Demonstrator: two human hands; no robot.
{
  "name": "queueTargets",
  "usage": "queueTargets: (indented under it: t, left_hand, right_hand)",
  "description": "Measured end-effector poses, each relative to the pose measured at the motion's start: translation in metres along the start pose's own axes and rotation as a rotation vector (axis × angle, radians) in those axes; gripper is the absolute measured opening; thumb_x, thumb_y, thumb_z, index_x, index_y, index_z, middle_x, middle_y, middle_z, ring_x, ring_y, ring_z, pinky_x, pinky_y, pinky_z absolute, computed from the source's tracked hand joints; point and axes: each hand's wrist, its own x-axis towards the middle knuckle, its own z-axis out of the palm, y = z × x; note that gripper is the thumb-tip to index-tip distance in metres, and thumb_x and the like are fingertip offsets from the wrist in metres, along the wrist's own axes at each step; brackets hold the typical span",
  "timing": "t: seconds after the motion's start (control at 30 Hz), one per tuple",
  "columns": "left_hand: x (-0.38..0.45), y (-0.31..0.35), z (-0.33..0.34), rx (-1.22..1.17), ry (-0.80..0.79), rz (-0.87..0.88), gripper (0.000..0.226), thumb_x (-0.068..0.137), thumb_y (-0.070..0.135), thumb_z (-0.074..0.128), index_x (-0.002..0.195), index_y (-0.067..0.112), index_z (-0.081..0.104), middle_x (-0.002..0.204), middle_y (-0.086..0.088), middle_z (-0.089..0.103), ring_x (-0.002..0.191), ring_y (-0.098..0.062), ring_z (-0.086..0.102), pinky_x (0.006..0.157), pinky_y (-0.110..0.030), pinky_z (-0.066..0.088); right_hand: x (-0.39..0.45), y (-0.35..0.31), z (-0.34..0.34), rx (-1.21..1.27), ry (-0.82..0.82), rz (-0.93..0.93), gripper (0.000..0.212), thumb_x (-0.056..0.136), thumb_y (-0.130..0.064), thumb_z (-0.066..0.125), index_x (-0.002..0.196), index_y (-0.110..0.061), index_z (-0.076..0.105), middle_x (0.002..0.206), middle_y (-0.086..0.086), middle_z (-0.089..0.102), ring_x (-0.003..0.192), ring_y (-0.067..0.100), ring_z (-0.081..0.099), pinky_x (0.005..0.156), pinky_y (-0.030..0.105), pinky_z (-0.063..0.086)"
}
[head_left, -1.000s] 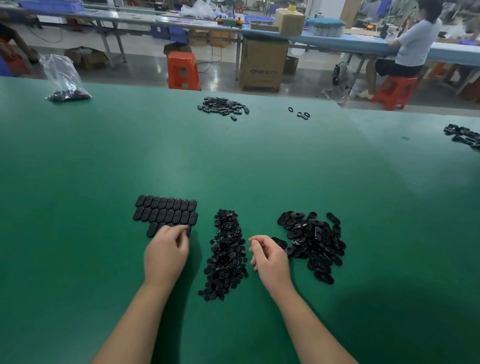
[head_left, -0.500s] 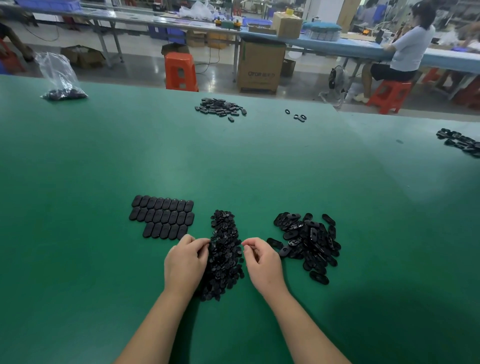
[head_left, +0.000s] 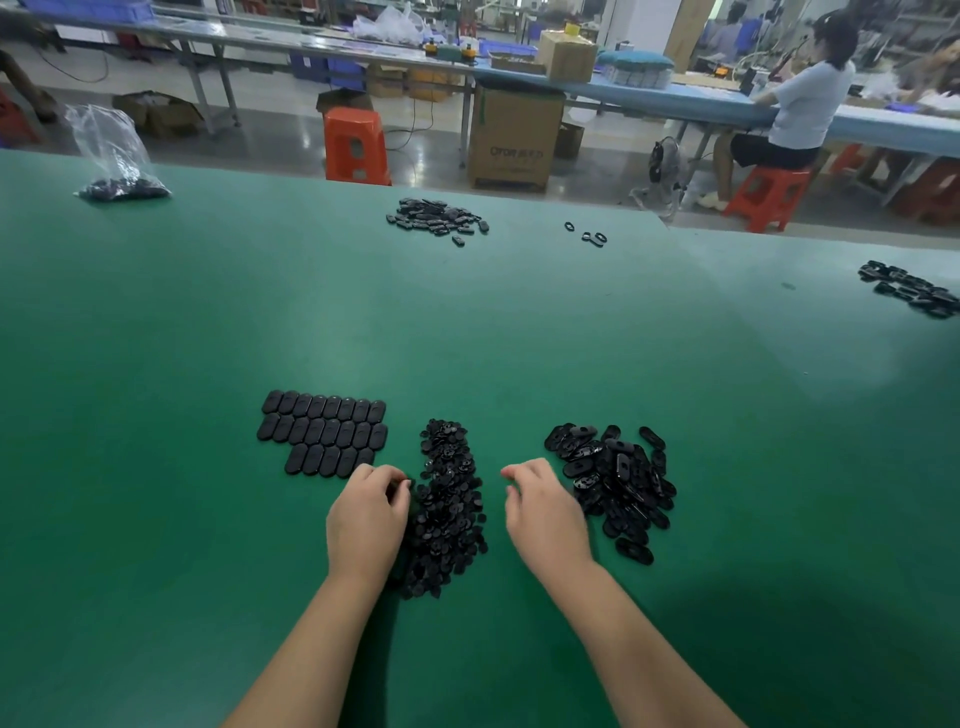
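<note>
Just right of my left hand (head_left: 366, 519) runs the long heap of small pieces (head_left: 449, 509), close against the knuckles. The left fingers are curled narrow and pinch what looks like one small piece (head_left: 401, 486) at the heap's edge.

Half a second ago both hands were at this heap. A second ago the left was up at the rows of oval caps (head_left: 324, 434). Those rows now sit just ahead of its fingertips, not touching them.

My right hand (head_left: 545, 519) has come off the heap and swung toward the pile of oval shells (head_left: 615, 483), just beyond its knuckles. A strip of green table (head_left: 493, 519) now shows between it and the small pieces. Thumb and forefinger are close together, but I cannot tell if anything sits between them.

My reading: the last cap is laid in the rows and a fresh cycle has begun. The left has its small piece and the right is going for a shell. The two then need bringing together between the hands.
</note>
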Motion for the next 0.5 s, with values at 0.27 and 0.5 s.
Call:
queueTargets:
  t: [0.27, 0.5]
  left_hand:
    - [-0.001, 0.0, 0.0, 0.032, -0.008, 0.009, 0.014, 0.097, 0.024, 0.064, 0.099, 0.016, 0.076, 0.085, 0.009, 0.055, 0.058, -0.008, 0.054, 0.05, -0.025, 0.042]
    - [0.0, 0.0, -0.001, 0.04, -0.04, 0.029, 0.011, 0.097, 0.025, 0.063, 0.098, 0.018, 0.071, 0.092, 0.009, 0.056, 0.061, -0.006, 0.055, 0.05, -0.02, 0.04]
  right_hand:
    - [0.025, 0.023, -0.026, -0.387, -0.148, 0.135, 0.02, 0.101, -0.019, 0.056, 0.12, -0.013, 0.06, 0.125, 0.005, 0.049, 0.099, 0.024, 0.062, 0.079, 0.036, 0.054]
    - [0.03, 0.023, -0.027, -0.306, -0.144, 0.091, 0.018, 0.101, -0.029, 0.059, 0.117, -0.02, 0.062, 0.117, 0.0, 0.057, 0.105, 0.02, 0.061, 0.082, 0.033, 0.051]
